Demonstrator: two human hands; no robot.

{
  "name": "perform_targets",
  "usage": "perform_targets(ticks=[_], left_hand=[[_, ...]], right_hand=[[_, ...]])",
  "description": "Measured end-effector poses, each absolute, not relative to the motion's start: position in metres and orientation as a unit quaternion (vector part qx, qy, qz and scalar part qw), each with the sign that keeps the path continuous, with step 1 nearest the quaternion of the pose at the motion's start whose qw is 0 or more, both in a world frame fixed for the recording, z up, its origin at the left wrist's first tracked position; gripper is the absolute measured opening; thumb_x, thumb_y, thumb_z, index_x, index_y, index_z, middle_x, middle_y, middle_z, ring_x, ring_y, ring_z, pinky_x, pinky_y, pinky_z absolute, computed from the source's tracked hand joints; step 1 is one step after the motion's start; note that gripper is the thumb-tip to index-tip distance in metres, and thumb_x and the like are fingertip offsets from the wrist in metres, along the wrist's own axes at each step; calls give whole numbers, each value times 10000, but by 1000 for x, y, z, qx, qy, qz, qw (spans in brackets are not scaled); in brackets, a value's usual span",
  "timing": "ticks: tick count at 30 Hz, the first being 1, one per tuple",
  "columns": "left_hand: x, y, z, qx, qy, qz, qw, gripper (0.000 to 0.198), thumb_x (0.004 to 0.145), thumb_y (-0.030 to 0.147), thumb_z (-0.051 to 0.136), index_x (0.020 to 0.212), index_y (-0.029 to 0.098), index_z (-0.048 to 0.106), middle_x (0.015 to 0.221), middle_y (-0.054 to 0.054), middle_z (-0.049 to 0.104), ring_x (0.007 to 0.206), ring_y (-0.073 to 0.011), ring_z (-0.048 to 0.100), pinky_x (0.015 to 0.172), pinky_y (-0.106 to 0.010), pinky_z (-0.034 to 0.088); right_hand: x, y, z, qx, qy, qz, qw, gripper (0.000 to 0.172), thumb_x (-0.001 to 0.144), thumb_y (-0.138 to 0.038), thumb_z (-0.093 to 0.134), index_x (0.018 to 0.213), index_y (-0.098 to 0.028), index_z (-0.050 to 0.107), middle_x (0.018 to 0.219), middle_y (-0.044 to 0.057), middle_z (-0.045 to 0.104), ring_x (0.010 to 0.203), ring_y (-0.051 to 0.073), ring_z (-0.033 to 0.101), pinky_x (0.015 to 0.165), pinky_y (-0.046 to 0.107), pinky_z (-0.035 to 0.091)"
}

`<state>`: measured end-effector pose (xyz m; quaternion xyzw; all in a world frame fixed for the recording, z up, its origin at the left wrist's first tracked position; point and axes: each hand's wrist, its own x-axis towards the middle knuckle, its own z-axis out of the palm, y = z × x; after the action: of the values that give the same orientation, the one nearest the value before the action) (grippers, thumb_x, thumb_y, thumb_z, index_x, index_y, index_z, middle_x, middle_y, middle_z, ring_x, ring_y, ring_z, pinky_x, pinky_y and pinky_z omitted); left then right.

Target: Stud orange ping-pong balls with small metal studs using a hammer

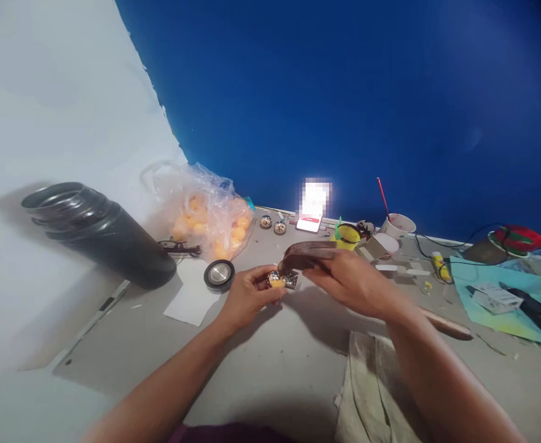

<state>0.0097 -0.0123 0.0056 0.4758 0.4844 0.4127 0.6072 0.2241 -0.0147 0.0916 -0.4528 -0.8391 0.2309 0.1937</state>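
Observation:
My left hand (248, 295) is closed in a pinch on a small orange ball partly covered with shiny pieces (276, 280), held just above the grey table (270, 363). My right hand (350, 280) grips a hammer (305, 255) with a dark metal head; its wooden handle (448, 326) sticks out to the right behind my wrist. The hammer head sits right over the ball and a small shiny piece (292, 280) beside it.
A dark flask (99, 231) lies at the left, with its lid (219, 274) and white paper (190, 298) nearby. A plastic bag of orange balls (206, 215) sits behind. Cups (397, 226), a yellow pot (348, 235), a lit phone (314, 203), a cloth (372, 387) and tools on a teal mat (505, 295) lie around.

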Motion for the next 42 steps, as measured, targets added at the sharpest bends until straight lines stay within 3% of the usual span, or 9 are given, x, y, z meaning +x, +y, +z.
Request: perform_targets(ticks=[4, 8, 13, 20, 22, 25, 28, 34, 42], left_hand=[[8, -11, 5, 456, 484, 409, 625, 476, 576, 209, 849, 1036, 165, 734, 770, -11, 713, 611, -129, 605, 606, -274, 494], [6, -8, 3, 433, 467, 412, 652, 538, 586, 187, 852, 1107, 165, 717, 737, 4, 691, 604, -116, 584, 626, -273, 489], [4, -4, -1, 421, 471, 451, 631, 547, 636, 234, 849, 1154, 164, 689, 733, 21, 670, 586, -111, 569, 585, -260, 469], [-1, 0, -3, 389, 473, 476, 631, 478, 687, 407, 859, 1063, 157, 701, 848, -30, 708, 609, -115, 604, 548, -247, 450], [-1, 0, -2, 384, 476, 473, 634, 489, 676, 413, 869, 1059, 159, 701, 852, -34, 711, 608, -117, 605, 545, -247, 449], [0, 0, -3, 385, 475, 469, 638, 490, 665, 404, 881, 1052, 160, 707, 825, -26, 703, 603, -120, 600, 545, -249, 447], [1, -2, -4, 393, 468, 472, 636, 472, 682, 411, 871, 1048, 157, 714, 767, -10, 679, 586, -113, 575, 547, -248, 442], [0, -5, -7, 413, 482, 439, 636, 493, 720, 455, 841, 1098, 166, 712, 768, -1, 648, 605, -121, 558, 541, -249, 438], [6, -9, -6, 431, 487, 424, 630, 470, 715, 472, 828, 1063, 171, 736, 738, -2, 631, 621, -138, 540, 553, -256, 426]], right_hand=[[251, -5, 92, -532, -820, 149, 150, 286, 946, -271, 515, 1158, -228, 702, 1026, 72, 737, 880, 214, 657, 763, 298, 467], [268, 10, 76, -581, -806, 111, -32, 129, 876, -276, 600, 929, -183, 672, 877, 92, 706, 731, 203, 622, 604, 289, 359], [259, 23, 47, -605, -778, 93, -141, 147, 799, -176, 628, 936, -149, 674, 920, 140, 731, 754, 224, 652, 566, 280, 292], [254, 27, 31, -594, -776, 126, -171, 325, 644, -265, 802, 935, -147, 719, 870, 127, 749, 765, 264, 693, 543, 272, 330], [252, 26, 34, -587, -783, 123, -167, 311, 681, -259, 772, 965, -145, 722, 887, 134, 749, 781, 269, 696, 564, 275, 355], [239, 23, 41, -591, -796, 78, -108, 226, 863, -256, 616, 1030, -142, 718, 979, 161, 741, 884, 282, 697, 633, 298, 407], [213, 19, 40, -573, -817, 50, -36, 274, 987, -233, 465, 1054, -157, 720, 1026, 157, 726, 959, 264, 687, 708, 306, 447], [181, 20, 10, -519, -853, 47, -22, 187, 944, -198, 558, 933, -183, 743, 962, 104, 728, 940, 257, 705, 711, 317, 485], [184, 24, 1, -492, -870, 37, -10, 201, 941, -178, 553, 975, -201, 749, 977, 104, 722, 942, 252, 702, 735, 325, 504]])
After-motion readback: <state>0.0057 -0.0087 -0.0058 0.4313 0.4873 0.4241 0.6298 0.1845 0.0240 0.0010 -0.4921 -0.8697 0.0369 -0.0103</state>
